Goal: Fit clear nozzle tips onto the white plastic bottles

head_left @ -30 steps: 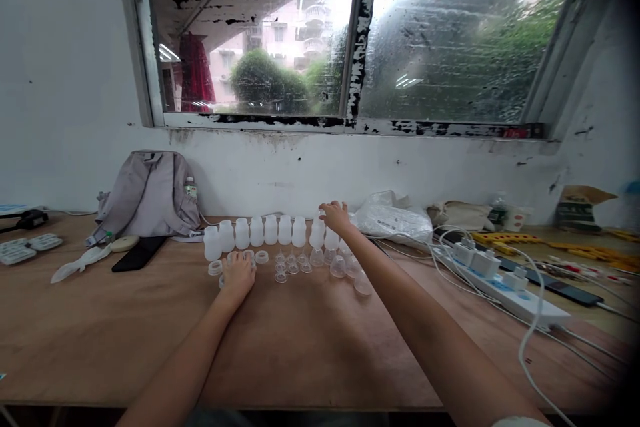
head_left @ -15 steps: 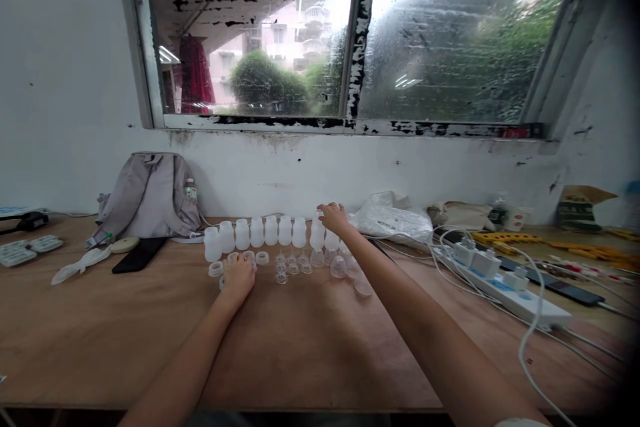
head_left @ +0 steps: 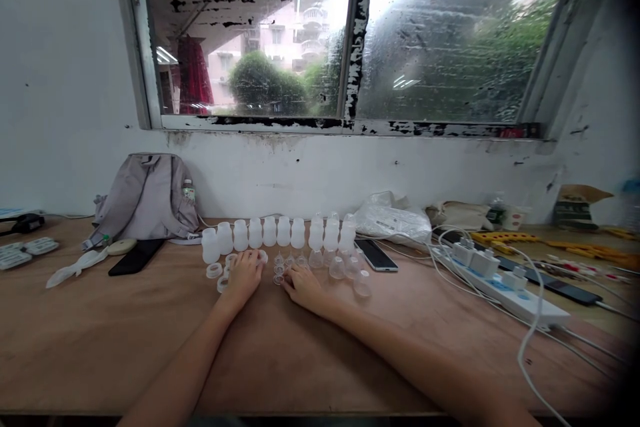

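Observation:
Small frosted baby bottles point(head_left: 255, 233) stand in a row along the back of the wooden table. Three at the right end, such as this bottle point(head_left: 331, 233), carry clear teat tops. My left hand point(head_left: 244, 275) lies over a group of white screw rings point(head_left: 215, 271), its fingers bent onto a ring point(head_left: 263, 257) and covering others. Close beside it, my right hand point(head_left: 303, 287) pinches at the left front edge of several clear silicone teats point(head_left: 279, 270), partly hiding them. Clear domed caps point(head_left: 363, 285) rest to the right of that hand.
A grey backpack point(head_left: 145, 200) and a black phone point(head_left: 136, 257) are at the left. Another phone point(head_left: 377, 255) lies right of the bottles, before a plastic bag point(head_left: 393, 217). Farther right, a power strip point(head_left: 530, 307) trails white cables over the table.
My right hand has come down from the bottle row to the teats, leaving a topped bottle standing there. My left hand has shifted slightly right over the rings.

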Tool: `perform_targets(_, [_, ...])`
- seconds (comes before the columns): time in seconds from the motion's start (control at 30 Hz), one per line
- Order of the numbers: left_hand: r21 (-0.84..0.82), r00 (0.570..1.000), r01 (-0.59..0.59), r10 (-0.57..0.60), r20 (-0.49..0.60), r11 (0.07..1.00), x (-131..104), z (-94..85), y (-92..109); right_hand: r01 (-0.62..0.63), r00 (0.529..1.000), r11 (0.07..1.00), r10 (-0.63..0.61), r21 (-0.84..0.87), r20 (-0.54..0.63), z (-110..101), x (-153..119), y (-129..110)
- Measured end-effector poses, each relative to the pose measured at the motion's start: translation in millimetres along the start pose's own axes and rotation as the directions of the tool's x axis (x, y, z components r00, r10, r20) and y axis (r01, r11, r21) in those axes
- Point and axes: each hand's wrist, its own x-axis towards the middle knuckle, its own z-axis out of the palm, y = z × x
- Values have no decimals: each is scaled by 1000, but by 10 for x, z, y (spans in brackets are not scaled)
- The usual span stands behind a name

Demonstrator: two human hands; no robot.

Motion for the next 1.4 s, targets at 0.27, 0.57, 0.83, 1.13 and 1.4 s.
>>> perform_targets(0.27, [-347,958,-273,285,-19,897,-33,-123,147,39,998,960,-21,278,-67,72,-22,85])
perform_targets(0.57, [-253,930,-267,317,186,930,-58,-33,74,-65,994,944,90,322,-63,76,-23,89])
perform_targets(0.83, [-374,974,-133,190,120,918,-28,17,105,-29,994,950,61,310,-93,79,-43,97])
perform_targets(1.13, [-669,971,77,97,218,739,-14,44,235,101,986,884,-26,456,-167,-73,-70,-10])
perform_targets(1.4, [-772,959,248,-36,281,585,-82,133,361,-79,959,836,213,544,-188,-87,-26,25])
